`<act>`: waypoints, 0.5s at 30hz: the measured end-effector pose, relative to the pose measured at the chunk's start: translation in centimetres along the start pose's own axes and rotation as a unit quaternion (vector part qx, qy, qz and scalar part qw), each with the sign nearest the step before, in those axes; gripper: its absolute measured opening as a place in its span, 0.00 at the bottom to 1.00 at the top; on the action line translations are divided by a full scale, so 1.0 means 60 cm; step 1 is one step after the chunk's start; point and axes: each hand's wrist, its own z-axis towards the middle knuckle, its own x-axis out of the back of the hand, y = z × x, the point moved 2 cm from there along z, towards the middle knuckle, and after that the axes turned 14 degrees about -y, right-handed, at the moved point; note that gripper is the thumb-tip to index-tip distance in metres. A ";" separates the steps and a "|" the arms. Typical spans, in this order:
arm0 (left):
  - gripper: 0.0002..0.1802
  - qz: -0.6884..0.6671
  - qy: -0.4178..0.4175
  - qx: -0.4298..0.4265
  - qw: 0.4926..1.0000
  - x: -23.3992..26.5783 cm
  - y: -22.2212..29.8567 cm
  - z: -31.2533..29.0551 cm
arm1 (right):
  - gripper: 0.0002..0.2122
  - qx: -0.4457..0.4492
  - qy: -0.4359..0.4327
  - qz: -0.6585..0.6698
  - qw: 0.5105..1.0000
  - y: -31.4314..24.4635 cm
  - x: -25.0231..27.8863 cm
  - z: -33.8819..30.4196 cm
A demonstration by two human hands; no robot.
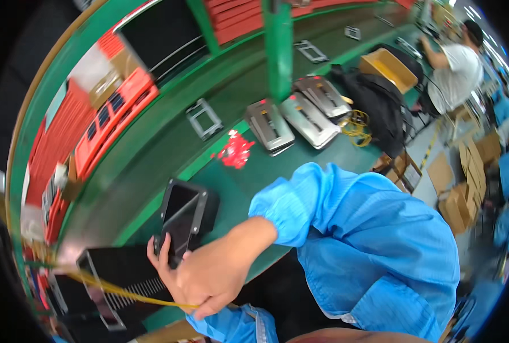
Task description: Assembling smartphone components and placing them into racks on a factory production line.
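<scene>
Head view: looking down on green worktop (pixel 237 200).
Right-hand grip (pixel 211 280): clenching around yellow strand (pixel 146 298), seemingly holding it taut.
Left-hand grip (pixel 164 260): spreading fingers at near end of black box (pixel 204 212), perhaps steadying it; hiding mostly behind the other, so cannot tell if grasping.
Black box: lying on worktop, handily near both.
Silver cases (pixel 308 121): resting farther back, probably leaving elbow room.

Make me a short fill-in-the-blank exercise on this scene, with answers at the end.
1. The person's loose sleeves are ____.
2. The small shiny heap on the green workbench is ____.
3. The coiled cable beside the black bag is ____.
4. The long thin strip ends at the person's ____ hand.

Answers: blue; red; yellow; right.
</scene>
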 end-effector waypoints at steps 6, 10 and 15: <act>0.33 0.185 -0.061 -0.029 0.980 0.019 -0.023 0.008 | 0.23 -0.037 -0.036 -0.106 0.993 0.122 -0.029 -0.078; 0.42 0.185 -0.091 -0.023 0.978 0.015 0.005 0.005 | 0.23 0.013 -0.017 -0.129 0.991 0.123 -0.059 -0.082; 0.44 0.219 -0.110 -0.040 0.969 0.008 0.033 0.012 | 0.22 0.059 -0.037 -0.124 0.990 0.108 -0.079 -0.096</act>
